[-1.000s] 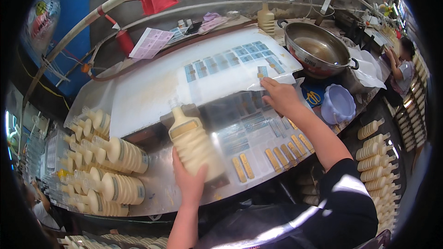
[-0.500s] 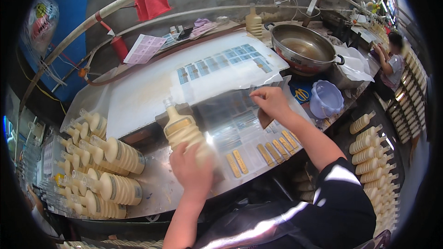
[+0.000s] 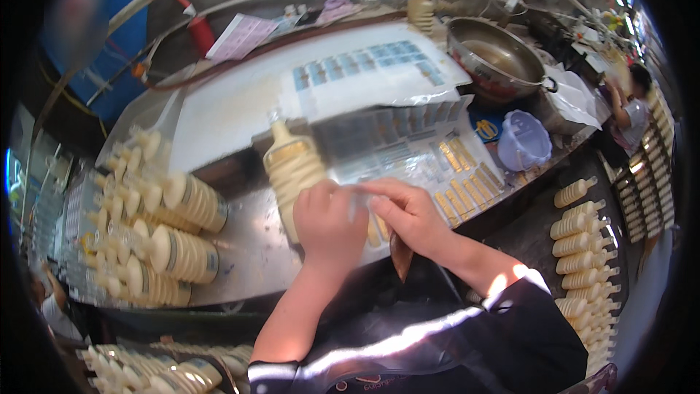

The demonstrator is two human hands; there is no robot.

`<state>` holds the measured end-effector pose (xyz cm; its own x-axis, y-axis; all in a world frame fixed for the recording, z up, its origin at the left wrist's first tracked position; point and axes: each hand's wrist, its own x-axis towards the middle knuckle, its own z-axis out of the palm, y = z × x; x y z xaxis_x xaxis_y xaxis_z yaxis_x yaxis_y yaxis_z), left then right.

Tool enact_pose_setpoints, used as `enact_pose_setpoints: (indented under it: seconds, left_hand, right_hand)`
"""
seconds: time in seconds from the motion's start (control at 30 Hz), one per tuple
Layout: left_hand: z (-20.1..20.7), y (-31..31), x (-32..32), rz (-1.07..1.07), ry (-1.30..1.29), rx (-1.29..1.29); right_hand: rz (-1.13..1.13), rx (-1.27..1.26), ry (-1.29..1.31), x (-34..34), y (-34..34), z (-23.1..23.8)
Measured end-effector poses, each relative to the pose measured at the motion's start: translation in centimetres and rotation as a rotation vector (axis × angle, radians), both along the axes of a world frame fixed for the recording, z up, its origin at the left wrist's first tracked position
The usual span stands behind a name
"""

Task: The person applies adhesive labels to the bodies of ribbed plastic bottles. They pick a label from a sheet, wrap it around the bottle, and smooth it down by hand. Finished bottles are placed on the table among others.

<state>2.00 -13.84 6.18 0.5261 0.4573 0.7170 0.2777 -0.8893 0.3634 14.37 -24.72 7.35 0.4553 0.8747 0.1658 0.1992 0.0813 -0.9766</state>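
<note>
A cream ribbed bottle with a clear neck lies on the metal worktable, neck pointing away, its shoulder near a dark block. Over its right edge is my left hand, curled and blurred; whether it touches the bottle I cannot tell. Its fingers meet those of my right hand at a small pale bluish, see-through scrap. A brown, flat, pointed piece, like a scraper, hangs from my right hand's grip. Right of my hands, gold strips lie in rows on a clear sheet.
Many cream bottles are stacked on the table's left. Behind, a white board carries blue label strips. At right are a wide metal pan, a lilac bucket and yellow-handled scissors. Another person sits far right.
My right hand has come down and left from above the sheet to meet my left hand. My left hand has shifted right across the bottle. The view has tilted down.
</note>
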Motion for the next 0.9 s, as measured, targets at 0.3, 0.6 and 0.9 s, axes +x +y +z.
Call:
enact_pose_setpoints:
  seconds: [0.3, 0.6, 0.9]
  left_hand:
    - [-0.2, -2.2, -7.0, -0.165, -0.432, -1.201]
    - [-3.4, -0.4, -8.2, 0.030, -0.603, -1.341]
    - [-7.6, 0.9, -8.7, 0.124, -0.496, -1.170]
  right_hand:
    - [0.344, -0.263, 0.264, -2.2, 1.1, -3.7]
    - [0.213, -0.369, 0.322, -1.9, 3.2, -2.0]
    - [0.077, -0.249, 0.085, -2.0, 4.3, -5.7]
